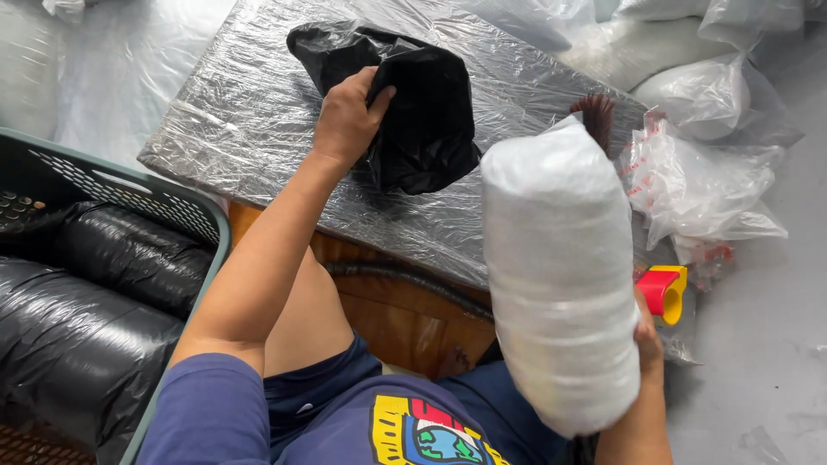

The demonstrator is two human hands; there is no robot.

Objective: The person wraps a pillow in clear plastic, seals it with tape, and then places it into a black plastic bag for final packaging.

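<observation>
Head view, looking down over the lap. Left hand reaches forward onto the film-wrapped bench, fingers closed around a fold of the black plastic bag, which lies crumpled near the middle of the bench top, well inside all its edges. Right hand holds up a bundle wrapped in white foam sheet, gripping it low on its far side; most of the fingers are hidden behind the bundle, only the knuckles showing. The bundle stands nearly upright over the right knee, in front of the bench's near right corner, with a tuft of dark reddish-brown fibres poking out of its top. Bare bench surface lies left of the bag, out to the left edge. Left of the bench, just beside the left arm, a green-rimmed plastic crate holds black-wrapped bundles. Right of the bench, clear plastic bags are heaped on the floor, and a red-and-yellow tape dispenser sits just behind the white bundle.
</observation>
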